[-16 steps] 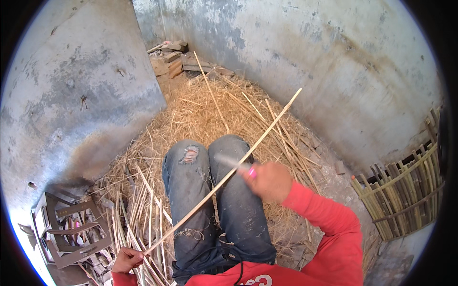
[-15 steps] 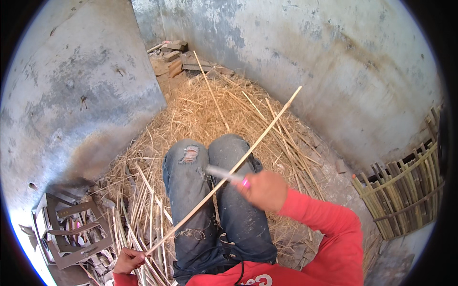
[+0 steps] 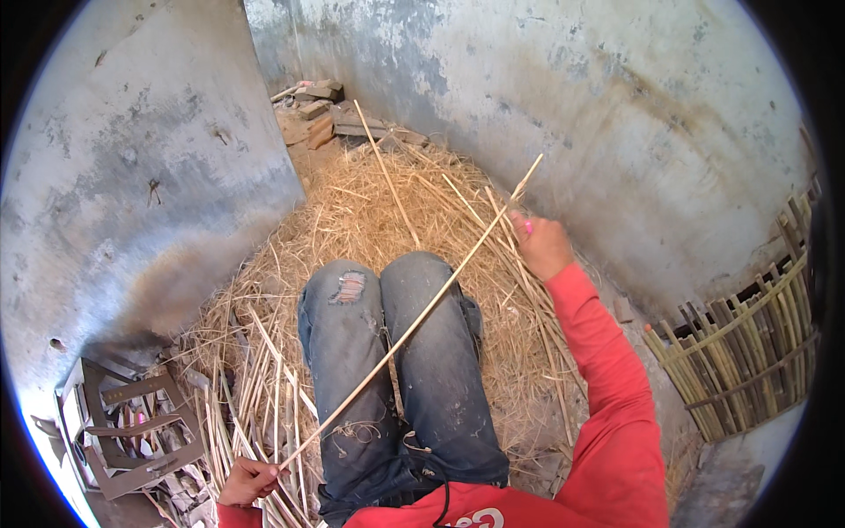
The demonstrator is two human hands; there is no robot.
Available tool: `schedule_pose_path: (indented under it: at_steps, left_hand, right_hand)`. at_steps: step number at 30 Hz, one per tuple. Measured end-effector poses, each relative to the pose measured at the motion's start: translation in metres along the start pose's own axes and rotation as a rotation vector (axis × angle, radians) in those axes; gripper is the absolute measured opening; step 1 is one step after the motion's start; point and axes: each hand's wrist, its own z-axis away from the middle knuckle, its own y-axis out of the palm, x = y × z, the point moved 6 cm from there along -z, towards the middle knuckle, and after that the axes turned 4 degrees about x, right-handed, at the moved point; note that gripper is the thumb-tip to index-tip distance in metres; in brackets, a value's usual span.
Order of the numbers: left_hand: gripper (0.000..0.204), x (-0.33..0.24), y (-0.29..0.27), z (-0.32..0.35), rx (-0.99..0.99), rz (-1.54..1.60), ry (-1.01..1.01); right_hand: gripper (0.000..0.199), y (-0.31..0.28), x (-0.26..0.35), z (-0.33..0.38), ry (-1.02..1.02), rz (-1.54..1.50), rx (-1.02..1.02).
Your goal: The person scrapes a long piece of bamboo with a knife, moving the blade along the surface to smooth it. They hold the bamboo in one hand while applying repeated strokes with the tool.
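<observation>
A long, pale bamboo strip (image 3: 414, 327) slants across my thighs from lower left to upper right. My left hand (image 3: 249, 481) is closed on its near end, beside my left thigh. My right hand (image 3: 543, 247) is closed around a knife with a pink handle (image 3: 529, 228), close to the strip's far end. The blade barely shows there, so I cannot tell exactly how it meets the strip. A thin sliver (image 3: 523, 187) stands off the strip just beyond the knife.
Straw-like shavings (image 3: 370, 198) cover the floor ahead, with cut strips (image 3: 519, 251) on the right and more strips (image 3: 268, 387) at my left. A brown metal frame (image 3: 145, 431) stands lower left. A slatted bamboo panel (image 3: 748, 352) leans right. Bricks (image 3: 321, 91) lie by the wall.
My right hand has moved forward and right with the knife, from over my thighs to near the strip's far end. My left hand still holds the near end, almost unmoved.
</observation>
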Motion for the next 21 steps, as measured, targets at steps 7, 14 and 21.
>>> schedule_pose_path:
  at_steps: [7,14,21]
  left_hand:
    - [0.033,0.016,-0.017,0.001,0.044,0.028,-0.068]
    - [0.035,0.028,-0.019,0.007,0.08,0.058,-0.109]
    - [0.035,0.026,-0.026,0.004,0.064,0.009,-0.051]
  right_hand:
    - [0.069,-0.02,-0.097,-0.052,0.133,0.018,-0.237]
    - [0.07,-0.038,-0.054,-0.019,0.213,-0.398,-0.339]
    - [0.071,-0.022,-0.022,-0.026,0.159,-0.375,-0.258]
